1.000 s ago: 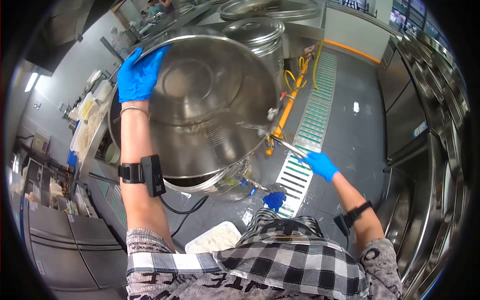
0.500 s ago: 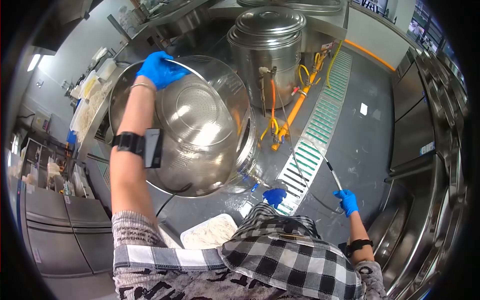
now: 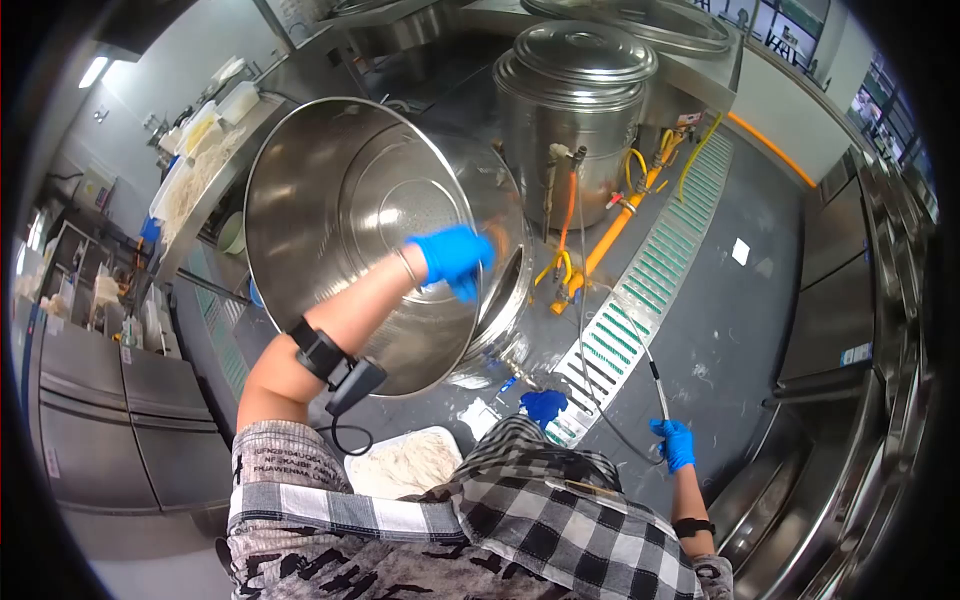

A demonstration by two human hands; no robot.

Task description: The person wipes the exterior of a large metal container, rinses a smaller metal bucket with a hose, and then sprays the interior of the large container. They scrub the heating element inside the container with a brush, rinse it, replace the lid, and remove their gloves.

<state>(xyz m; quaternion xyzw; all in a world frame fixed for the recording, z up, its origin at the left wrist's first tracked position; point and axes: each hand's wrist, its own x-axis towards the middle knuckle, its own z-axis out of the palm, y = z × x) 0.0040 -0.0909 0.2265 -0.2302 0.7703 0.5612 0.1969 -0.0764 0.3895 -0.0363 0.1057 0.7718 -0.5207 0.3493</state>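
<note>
A large steel pot (image 3: 300, 200) lies tilted on its side, its mouth facing me. My left hand (image 3: 455, 258), in a blue glove, is at the right part of the pot's rim, slightly blurred, with its fingers curled over the edge. Off to the right, my gloved right hand (image 3: 677, 443) is closed around a thin spray wand (image 3: 660, 390). The wand points up and left, over the floor drain. A dark hose (image 3: 600, 405) hangs near it.
A lidded steel pot (image 3: 570, 120) stands behind, beside a yellow gas pipe (image 3: 605, 245). A slotted floor drain (image 3: 640, 290) runs diagonally. Near my apron is a white tub (image 3: 405, 465); a blue cloth-like thing (image 3: 545, 405) lies beside the drain. Steel cabinets (image 3: 830, 290) line the right.
My left hand has moved down and right, from the top of the pot's rim to its right side. My right hand has dropped slightly, still holding the wand. The view has shifted.
</note>
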